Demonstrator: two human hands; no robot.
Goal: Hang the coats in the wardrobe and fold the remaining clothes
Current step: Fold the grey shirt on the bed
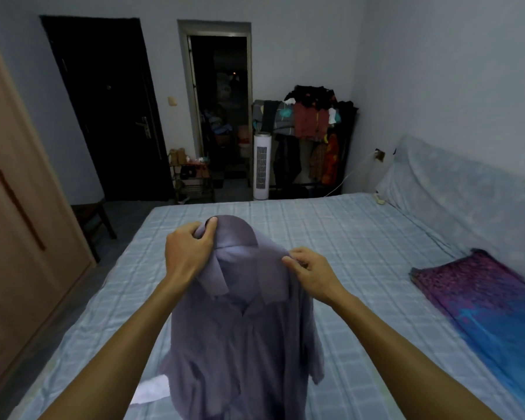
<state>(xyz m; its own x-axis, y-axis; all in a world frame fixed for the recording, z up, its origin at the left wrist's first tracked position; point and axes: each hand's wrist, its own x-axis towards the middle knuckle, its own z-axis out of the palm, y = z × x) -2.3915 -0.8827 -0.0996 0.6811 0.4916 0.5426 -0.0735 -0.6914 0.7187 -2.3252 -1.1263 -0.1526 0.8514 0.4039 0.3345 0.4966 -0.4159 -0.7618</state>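
A lavender-grey collared button shirt [243, 344] hangs in the air over the near half of a bed covered with a pale blue checked sheet [361, 237], its front toward the camera and its hem running out of view at the bottom edge. The left hand [190, 253] grips the collar and shoulder cloth on its side, fingers curled round a bunch of fabric, thumb on top. The right hand [309, 274] pinches the other shoulder between thumb and curled fingers.

A white scrap of cloth or paper [152, 389] lies on the sheet, partly hidden behind the shirt's lower left sleeve. On the right of the bed rests a folded purple and blue patterned cloth [482, 304], well apart from the shirt and near a headboard draped in pale blue fabric [467, 189].

A tan wooden wardrobe [15, 207] stands along the left, with a dark wooden stool [94, 219] between it and the bed. Beyond the bed's far edge stand a black door [109, 116], an open doorway [222, 116], a low shoe rack [191, 180], a white tower fan [261, 168] and a black clothes rail heaped with garments [312, 125]
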